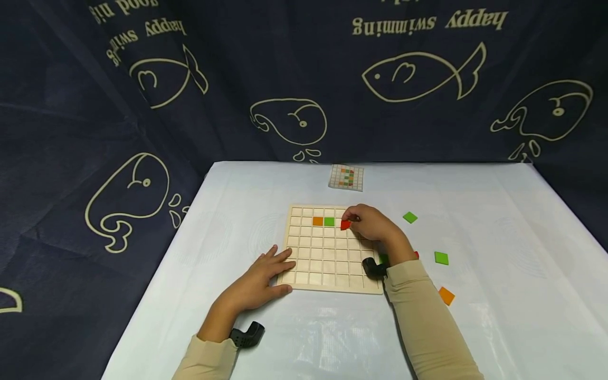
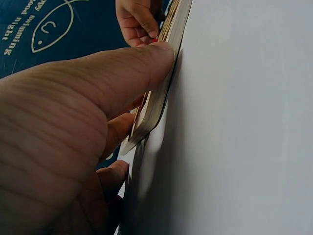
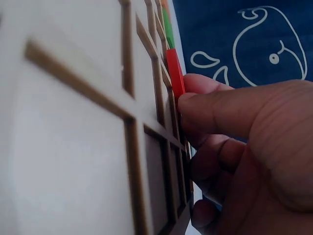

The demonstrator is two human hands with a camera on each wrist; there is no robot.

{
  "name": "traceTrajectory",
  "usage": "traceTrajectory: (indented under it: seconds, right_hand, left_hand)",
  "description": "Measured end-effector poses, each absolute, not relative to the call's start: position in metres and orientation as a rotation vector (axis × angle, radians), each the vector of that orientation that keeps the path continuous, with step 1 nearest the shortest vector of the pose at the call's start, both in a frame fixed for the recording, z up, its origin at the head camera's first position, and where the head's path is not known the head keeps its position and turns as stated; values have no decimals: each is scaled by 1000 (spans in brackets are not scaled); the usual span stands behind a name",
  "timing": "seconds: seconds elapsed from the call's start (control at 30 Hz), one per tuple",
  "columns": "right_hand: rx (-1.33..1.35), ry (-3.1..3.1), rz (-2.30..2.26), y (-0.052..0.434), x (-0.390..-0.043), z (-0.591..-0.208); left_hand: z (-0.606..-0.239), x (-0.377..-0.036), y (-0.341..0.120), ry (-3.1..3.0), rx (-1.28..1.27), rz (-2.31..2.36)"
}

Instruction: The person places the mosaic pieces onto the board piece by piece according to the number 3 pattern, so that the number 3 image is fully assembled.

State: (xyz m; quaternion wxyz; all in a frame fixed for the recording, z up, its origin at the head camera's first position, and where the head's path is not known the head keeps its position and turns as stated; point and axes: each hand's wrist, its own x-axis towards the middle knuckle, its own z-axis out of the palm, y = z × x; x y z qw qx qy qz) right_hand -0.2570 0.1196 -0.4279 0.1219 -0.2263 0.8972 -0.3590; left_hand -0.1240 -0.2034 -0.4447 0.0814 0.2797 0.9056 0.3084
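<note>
Head view first: my right hand point(image 1: 370, 224) pinches a red tile point(image 1: 345, 225) over the wooden grid board point(image 1: 328, 266), at about two o'clock on the board, just right of a green tile point(image 1: 329, 221) and an orange tile point(image 1: 317, 221) already seated in the second row. My left hand point(image 1: 258, 282) lies flat, fingers straight, on the board's seven o'clock corner. Loose tiles lie on the desk point(image 1: 499, 221) toward three o'clock: two green tiles point(image 1: 410, 217) and an orange one point(image 1: 446, 295). A small pattern card point(image 1: 346, 177) sits at twelve o'clock.

Left wrist view: my thumb presses the board's edge point(image 2: 161, 93); the other hand point(image 2: 139, 22) shows beyond.

Right wrist view: my thumb and fingers point(image 3: 220, 105) grip the red tile point(image 3: 175, 73), tilted against the grid, with green just past it.
</note>
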Motion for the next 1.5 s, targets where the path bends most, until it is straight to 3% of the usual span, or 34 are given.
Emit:
traceTrajectory:
  seconds: [0.6, 1.5]
  right_hand:
    - [-538, 2606, -1123, 117, -254, -428]
    - [-635, 2681, -1026, 110, -254, -430]
  left_hand:
    - [-444, -124, -203, 2713, 843, 909]
    - [-441, -124, -202, 2714, 854, 901]
